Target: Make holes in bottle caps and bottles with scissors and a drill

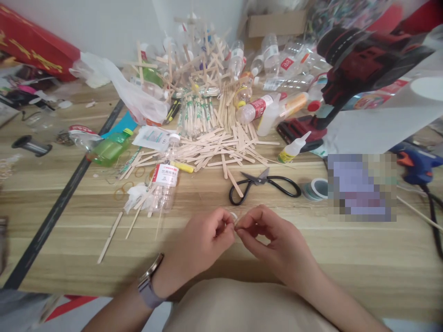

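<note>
My left hand (211,235), with a watch on its wrist, is closed near the table's front edge, its thumb and fingers pinched together. My right hand (272,240) meets it at the fingertips, also in a pinch. A small pale, thin piece (234,216) shows between the fingertips; what exactly it is cannot be made out. Just beyond the hands lie black-handled scissors (261,182) with their blades apart. One wooden stick (235,183) reaches over a scissor handle. Right of the scissors a roll of tape or small tub (315,189) rests on the table.
Many wooden sticks (221,147) are heaped behind the scissors. An empty labelled bottle (164,182) stands left, near a green bottle (112,147). At right are a glue bottle (292,150), a red power drill (363,69) and a blue glue gun (418,163). Plastic bottles crowd the back.
</note>
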`<state>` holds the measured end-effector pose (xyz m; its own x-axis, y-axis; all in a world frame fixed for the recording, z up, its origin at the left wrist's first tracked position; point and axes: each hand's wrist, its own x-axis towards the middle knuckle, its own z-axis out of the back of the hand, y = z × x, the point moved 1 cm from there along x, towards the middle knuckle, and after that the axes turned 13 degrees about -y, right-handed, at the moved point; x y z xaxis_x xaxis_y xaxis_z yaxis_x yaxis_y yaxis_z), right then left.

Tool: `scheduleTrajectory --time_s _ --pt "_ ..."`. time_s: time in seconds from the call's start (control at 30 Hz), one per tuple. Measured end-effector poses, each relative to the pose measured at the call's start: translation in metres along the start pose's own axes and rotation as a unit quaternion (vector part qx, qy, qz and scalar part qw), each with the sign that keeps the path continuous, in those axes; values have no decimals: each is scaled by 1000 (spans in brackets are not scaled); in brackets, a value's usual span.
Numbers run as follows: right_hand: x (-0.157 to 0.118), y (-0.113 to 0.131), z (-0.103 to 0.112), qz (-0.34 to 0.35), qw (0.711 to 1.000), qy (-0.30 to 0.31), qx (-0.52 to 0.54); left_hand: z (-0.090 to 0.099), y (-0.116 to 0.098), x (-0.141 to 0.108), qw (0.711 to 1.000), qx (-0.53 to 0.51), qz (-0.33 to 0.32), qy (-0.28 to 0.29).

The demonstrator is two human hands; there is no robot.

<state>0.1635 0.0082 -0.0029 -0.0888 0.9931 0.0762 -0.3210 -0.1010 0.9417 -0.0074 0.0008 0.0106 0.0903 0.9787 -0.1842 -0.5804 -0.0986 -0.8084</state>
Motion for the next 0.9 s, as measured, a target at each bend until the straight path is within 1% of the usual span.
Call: scheduleTrajectory --time_s 0.17,0.23,0.3,0.37,0.47,0.57,0.7,0.77,0.83,0.9 --pt "-1 -1 -4 -14 998 -56 36 -1 -2 0 1000 3 -9 -1" --pt "-1 -1 -5 -12 997 -61 39 -2 -2 0 1000 -12 -5 -2" --pt "-2 0 -5 6 998 -62 29 -2 -2 1 999 -38 11 0" --pt "-2 1 -4 44 997 -60 1 -2 -2 2 997 -66 37 9" --pt "-3 2 -3 145 987 -59 -48 0 -2 5 993 -84 74 26" --pt "-1 2 -2 251 963 -57 -78 1 -2 7 991 -88 87 42" --pt "1 -2 0 372 924 -46 -83 3 -3 8 989 -81 100 66" --pt "1 -3 1 406 911 -26 -71 4 -3 8 992 -61 94 66" --pt "1 -4 0 412 909 -6 -62 5 -5 7 996 -29 71 54" --pt "1 -5 0 409 911 -1 -52 6 -6 4 999 13 39 34"
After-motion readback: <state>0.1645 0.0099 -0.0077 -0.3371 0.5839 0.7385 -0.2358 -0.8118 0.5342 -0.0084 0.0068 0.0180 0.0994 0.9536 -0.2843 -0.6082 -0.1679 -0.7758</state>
